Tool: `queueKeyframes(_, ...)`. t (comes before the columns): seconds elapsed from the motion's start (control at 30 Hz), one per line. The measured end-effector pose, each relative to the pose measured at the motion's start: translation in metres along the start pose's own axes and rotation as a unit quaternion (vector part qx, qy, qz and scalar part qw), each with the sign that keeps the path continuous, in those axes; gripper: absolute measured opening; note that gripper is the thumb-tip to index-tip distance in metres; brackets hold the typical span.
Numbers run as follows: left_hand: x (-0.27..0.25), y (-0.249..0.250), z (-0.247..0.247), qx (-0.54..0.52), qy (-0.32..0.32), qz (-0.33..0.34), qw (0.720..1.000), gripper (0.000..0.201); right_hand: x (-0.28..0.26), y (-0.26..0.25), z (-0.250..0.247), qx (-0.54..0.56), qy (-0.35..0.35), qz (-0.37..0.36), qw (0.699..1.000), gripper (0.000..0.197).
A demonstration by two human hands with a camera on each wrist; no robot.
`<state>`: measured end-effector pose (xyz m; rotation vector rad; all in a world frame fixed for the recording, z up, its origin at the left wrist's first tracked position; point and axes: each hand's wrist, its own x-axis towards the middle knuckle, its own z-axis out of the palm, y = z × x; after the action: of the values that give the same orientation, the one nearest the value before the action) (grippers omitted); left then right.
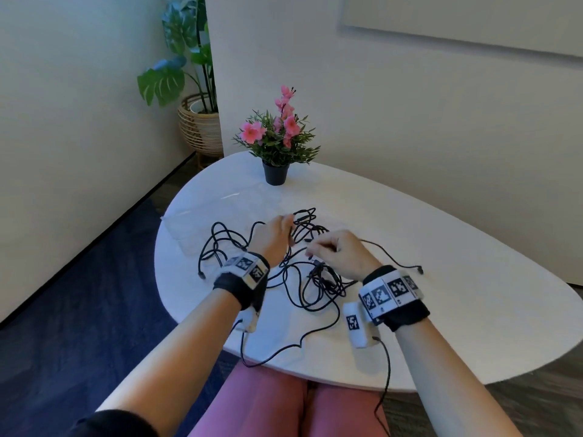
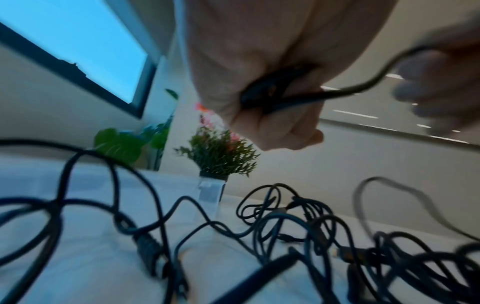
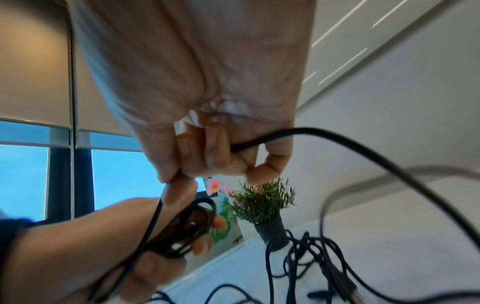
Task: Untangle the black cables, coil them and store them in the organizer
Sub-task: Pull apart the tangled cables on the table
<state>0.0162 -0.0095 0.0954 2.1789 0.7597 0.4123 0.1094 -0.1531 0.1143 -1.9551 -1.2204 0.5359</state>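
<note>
A tangle of black cables (image 1: 315,279) lies spread on the white table (image 1: 441,279). My left hand (image 1: 288,230) is over the middle of the tangle and grips a small coil of black cable (image 2: 272,92) in its curled fingers; the right wrist view shows the same coil (image 3: 187,230). Close to its right, my right hand (image 1: 315,247) pinches a strand of that cable (image 3: 246,144), which runs on to the coil. The clear plastic organizer (image 1: 195,222) sits at the table's left, beyond the cables, and is hard to make out.
A black pot of pink flowers (image 1: 276,173) stands at the table's far edge. Loose cable ends lie at the left (image 1: 201,275) and right (image 1: 421,270) of the tangle. One strand (image 1: 268,357) hangs over the near edge by my lap. A large plant (image 1: 198,121) stands on the floor.
</note>
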Motion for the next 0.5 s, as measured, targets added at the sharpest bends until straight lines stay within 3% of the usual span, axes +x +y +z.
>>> queueKeyframes(0.07, -0.011, 0.013, 0.005, 0.014, -0.042, 0.042, 0.998, 0.062, 0.007, -0.005, -0.006, -0.004, 0.056, -0.008, 0.998, 0.012)
queueKeyframes(0.13, -0.015, 0.02, 0.008, -0.06, -0.075, 0.045, 0.994, 0.07, 0.011, -0.005, -0.01, -0.005, 0.106, 0.0, 0.994, 0.01)
queueKeyframes(0.3, -0.018, 0.022, -0.007, -0.153, -0.186, 0.035, 0.97, 0.025, 0.012, 0.007, -0.015, 0.108, 0.182, 0.043, 0.976, 0.021)
queueKeyframes(0.37, -0.018, 0.02, -0.017, -0.249, -0.185, 0.028, 0.95, 0.024, 0.01, 0.01, -0.018, 0.139, 0.198, 0.032, 0.97, 0.022)
queueKeyframes(0.5, -0.016, 0.019, -0.025, -0.424, -0.094, -0.006, 0.901, 0.028, 0.004, 0.004, -0.011, 0.172, 0.172, 0.012, 0.97, 0.018)
